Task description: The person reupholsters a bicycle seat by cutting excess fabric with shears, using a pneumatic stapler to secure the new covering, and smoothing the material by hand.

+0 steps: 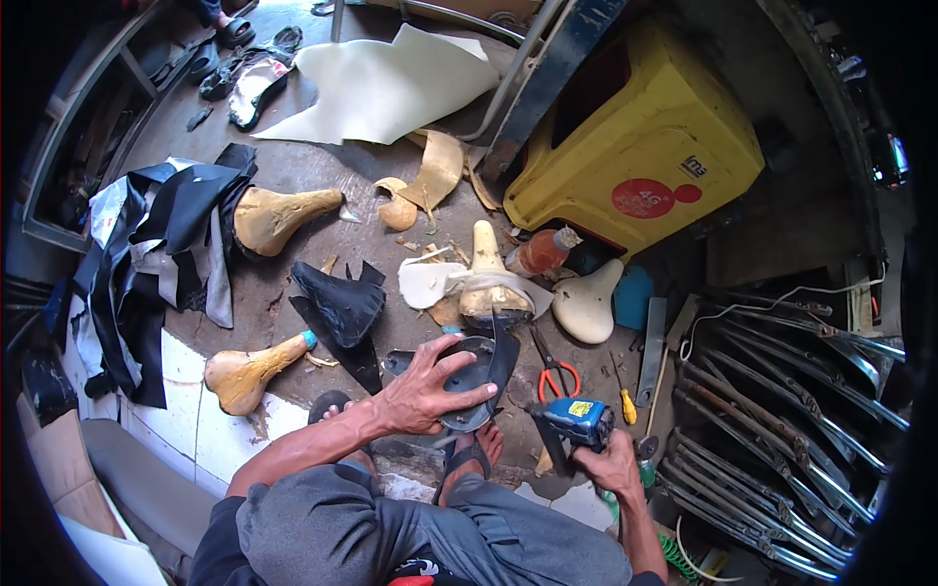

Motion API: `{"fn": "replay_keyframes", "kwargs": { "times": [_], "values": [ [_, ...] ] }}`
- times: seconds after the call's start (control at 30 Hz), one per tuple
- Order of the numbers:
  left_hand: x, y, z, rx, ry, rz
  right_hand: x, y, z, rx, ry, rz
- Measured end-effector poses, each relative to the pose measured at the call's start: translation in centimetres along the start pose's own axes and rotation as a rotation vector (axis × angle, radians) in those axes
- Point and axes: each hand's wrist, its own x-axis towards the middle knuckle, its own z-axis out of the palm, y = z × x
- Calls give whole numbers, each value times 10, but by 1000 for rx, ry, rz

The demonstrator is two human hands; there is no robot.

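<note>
My left hand (428, 391) grips a black bicycle saddle (474, 369) lying underside up in front of my knees, thumb and fingers spread across its hollow base. A flap of black cover material (504, 356) stands up along its right side. In my right hand (613, 463) is a blue staple gun (578, 418), held just right of the saddle and apart from it. Beyond them lie orange-handled scissors (560, 377) and a yellow-handled screwdriver (626, 404). A pale saddle form (486, 256) with a whitish strip around it rests ahead of the saddle.
Foam saddle forms (278, 217) (249, 374) and a black saddle cover (342, 305) lie to the left, by heaped black material (147, 283). A yellow plastic crate-like stand (674, 146), a bottle (543, 251) and stacked metal tubes (772, 430) occupy the right. Pale sheeting (381, 83) lies far off.
</note>
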Motion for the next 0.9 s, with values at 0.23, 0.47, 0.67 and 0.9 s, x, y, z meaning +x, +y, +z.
{"fn": "replay_keyframes", "kwargs": {
  "times": [0.23,0.47,0.67,0.9],
  "values": [
    [13,10,-12,26,-28,100,10,-64,-19,-116,53,-580],
    [12,15,-14,36,14,60,12,-69,-20,-200,11,-599],
    [14,16,-14,14,-2,29,12,-74,-17,-196,29,-633],
    [21,22,-20,41,-48,65,10,-81,-21,-260,21,-659]
  ]
}}
